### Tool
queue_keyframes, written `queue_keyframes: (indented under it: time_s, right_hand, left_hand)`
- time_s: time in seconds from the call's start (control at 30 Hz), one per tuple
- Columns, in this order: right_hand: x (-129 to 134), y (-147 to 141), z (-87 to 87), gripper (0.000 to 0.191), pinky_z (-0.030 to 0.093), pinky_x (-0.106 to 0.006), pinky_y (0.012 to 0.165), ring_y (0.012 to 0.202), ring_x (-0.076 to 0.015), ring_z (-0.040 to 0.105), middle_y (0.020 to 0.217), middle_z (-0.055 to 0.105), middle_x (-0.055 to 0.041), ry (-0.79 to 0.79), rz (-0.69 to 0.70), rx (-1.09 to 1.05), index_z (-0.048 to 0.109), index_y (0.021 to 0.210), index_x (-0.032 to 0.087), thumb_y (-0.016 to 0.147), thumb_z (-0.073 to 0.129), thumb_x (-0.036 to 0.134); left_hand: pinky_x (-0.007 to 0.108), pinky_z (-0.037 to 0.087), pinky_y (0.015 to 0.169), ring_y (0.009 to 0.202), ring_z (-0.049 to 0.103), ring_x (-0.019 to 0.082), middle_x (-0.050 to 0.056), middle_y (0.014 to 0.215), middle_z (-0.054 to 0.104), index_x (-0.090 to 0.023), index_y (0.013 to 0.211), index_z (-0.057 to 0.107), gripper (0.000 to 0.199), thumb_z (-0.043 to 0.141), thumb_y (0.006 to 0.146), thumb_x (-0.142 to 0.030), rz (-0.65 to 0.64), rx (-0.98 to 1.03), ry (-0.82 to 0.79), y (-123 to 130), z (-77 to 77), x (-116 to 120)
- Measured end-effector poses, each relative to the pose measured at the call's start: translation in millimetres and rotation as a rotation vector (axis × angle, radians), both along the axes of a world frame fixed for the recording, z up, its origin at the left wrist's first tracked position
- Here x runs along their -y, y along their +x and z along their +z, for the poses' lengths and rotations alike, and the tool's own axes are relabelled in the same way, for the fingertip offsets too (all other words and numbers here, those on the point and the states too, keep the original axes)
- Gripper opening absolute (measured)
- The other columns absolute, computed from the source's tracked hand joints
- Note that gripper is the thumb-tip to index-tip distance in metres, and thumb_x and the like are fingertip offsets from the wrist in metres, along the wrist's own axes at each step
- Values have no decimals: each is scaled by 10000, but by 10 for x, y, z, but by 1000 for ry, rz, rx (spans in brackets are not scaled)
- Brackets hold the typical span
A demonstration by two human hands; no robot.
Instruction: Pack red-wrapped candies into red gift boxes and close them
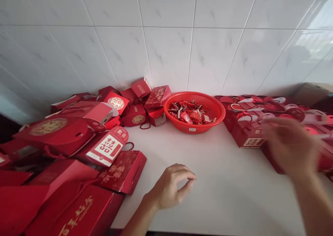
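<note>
My left hand [173,185] hovers over the white table [208,180], thumb and forefinger tips brought together, with nothing seen between them. Nearest to it lies a red gift box [123,170] with gold writing, at the edge of the left pile. On the right, my right hand [292,147] is smeared by motion in front of the rows of red boxes; its fingers cannot be made out. Close beside it stands a red box [243,135] with a cord handle and a white label. Whether the right hand touches any box is unclear.
A red plastic basket [194,127] holding small wrapped sweets [191,112] stands at the back by the tiled wall [169,48]. A heap of red boxes [49,128] fills the left side. At the far right is a brown carton [312,93].
</note>
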State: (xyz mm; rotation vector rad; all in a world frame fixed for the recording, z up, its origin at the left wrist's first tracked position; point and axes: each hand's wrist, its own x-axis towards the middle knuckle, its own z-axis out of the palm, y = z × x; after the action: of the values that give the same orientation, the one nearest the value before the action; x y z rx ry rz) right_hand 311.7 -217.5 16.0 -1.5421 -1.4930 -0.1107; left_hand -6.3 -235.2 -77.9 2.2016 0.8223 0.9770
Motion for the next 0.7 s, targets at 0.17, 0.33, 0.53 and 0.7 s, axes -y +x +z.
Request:
queue_keyframes:
  time_s: [0.17, 0.33, 0.53, 0.7]
  right_hand:
    - [-702, -1817, -464, 370, 514, -310, 675, 716, -178, 670, 1001, 736, -89, -477, 954, 8, 680, 1033, 189, 898, 624, 530]
    - [-835, -2916, -651, 484, 453, -286, 678, 788, -188, 624, 891, 692, -41, -809, 1041, 80, 654, 1076, 185, 786, 755, 559]
    - [-945, -2690, -733, 335, 348, -247, 576, 620, -104, 434, 598, 485, 62, -821, 1182, -14, 581, 677, 166, 835, 715, 429]
    - [-931, -1942, -832, 485, 428, -267, 581, 641, -129, 489, 673, 548, 21, -762, 1071, -330, 587, 735, 168, 752, 725, 632]
  left_hand:
    - [316, 526, 690, 688, 658, 187, 66, 760, 741, -179, 862, 709, 125, 588, 832, -178, 4, 140, 142, -33, 39, 54]
    - [326, 516, 647, 585, 624, 180, 50, 651, 702, -188, 781, 687, 114, 576, 803, -195, 51, 259, 195, -82, 46, 81]
    - [332, 519, 681, 595, 613, 168, 21, 628, 674, -204, 735, 663, 162, 549, 839, -155, 155, 269, 201, -147, 75, 88]
    - [334, 539, 738, 665, 619, 168, 24, 707, 670, -201, 840, 668, 139, 556, 877, -127, 205, 307, 211, -169, 77, 115]
